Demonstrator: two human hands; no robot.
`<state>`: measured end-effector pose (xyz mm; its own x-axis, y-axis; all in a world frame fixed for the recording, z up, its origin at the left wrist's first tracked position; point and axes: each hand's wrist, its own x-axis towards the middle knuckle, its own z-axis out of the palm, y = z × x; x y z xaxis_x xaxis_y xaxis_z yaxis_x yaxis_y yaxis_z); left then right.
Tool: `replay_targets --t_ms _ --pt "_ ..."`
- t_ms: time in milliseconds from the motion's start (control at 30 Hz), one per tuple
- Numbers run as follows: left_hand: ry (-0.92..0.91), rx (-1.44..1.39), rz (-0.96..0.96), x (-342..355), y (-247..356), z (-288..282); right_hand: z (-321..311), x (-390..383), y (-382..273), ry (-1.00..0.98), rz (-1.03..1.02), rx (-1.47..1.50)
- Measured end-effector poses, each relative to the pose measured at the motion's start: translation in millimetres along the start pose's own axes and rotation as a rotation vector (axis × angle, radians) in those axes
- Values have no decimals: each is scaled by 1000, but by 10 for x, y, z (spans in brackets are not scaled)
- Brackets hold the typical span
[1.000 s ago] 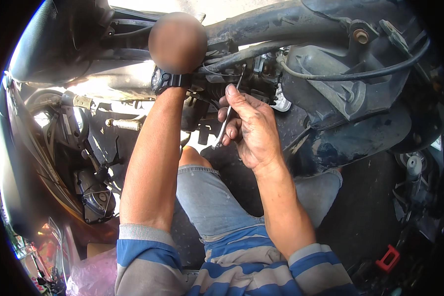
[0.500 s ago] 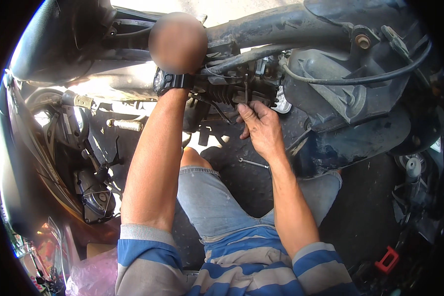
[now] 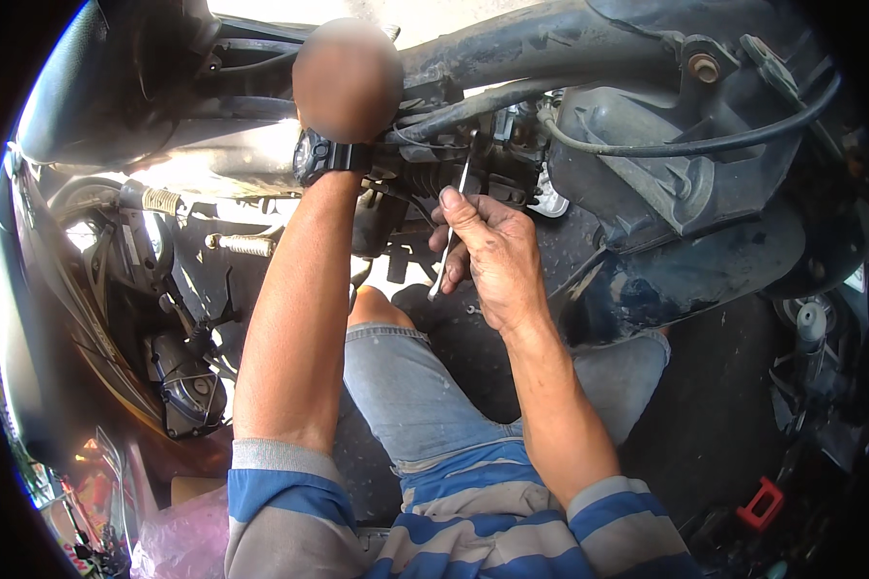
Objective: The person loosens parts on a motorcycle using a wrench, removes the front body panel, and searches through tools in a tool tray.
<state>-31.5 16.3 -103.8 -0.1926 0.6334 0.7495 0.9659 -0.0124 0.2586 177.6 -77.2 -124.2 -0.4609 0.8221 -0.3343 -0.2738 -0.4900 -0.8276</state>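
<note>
My right hand [image 3: 495,253] is closed around a slim silver wrench [image 3: 467,172]. Its upper end reaches in among the dark engine parts [image 3: 512,159] of a motorbike; the lower end sticks out below my fingers. Farther up and to the left, my left hand [image 3: 348,82] rests at the bike's frame tube [image 3: 521,43]. A blurred patch covers it, so its fingers and anything in them are hidden. On that wrist is a black watch [image 3: 319,156]. Another wrench [image 3: 474,310] lies on the dark floor, mostly hidden behind my right wrist.
Right of my hand are a grey plastic housing [image 3: 637,154] and a dark rounded exhaust [image 3: 705,280], with a black cable [image 3: 705,148] looping above. A footpeg [image 3: 241,245] juts out on the left. A pink plastic bag [image 3: 185,540] and a red piece [image 3: 761,504] lie near the lower corners.
My right hand has shifted slightly left and down and turned, and the wrench now shows along more of its length. The floor wrench has become mostly covered. My left arm has barely moved.
</note>
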Motion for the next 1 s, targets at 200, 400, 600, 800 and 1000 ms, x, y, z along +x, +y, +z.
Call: replay_targets --t_ms 200,400,600,800,1000 --pt "4 -18 -19 -11 -77 11 157 59 -145 7 118 286" --pt "-14 -38 -46 -32 -65 -58 -180 293 319 45 -90 -107" --pt "-30 -20 -37 -80 -136 -137 -226 315 486 35 -208 -368" --pt "-45 -16 -30 -9 -170 -195 20 97 290 5 -111 -199" --pt "-42 -3 5 4 -139 -143 79 18 158 -15 -52 -42"
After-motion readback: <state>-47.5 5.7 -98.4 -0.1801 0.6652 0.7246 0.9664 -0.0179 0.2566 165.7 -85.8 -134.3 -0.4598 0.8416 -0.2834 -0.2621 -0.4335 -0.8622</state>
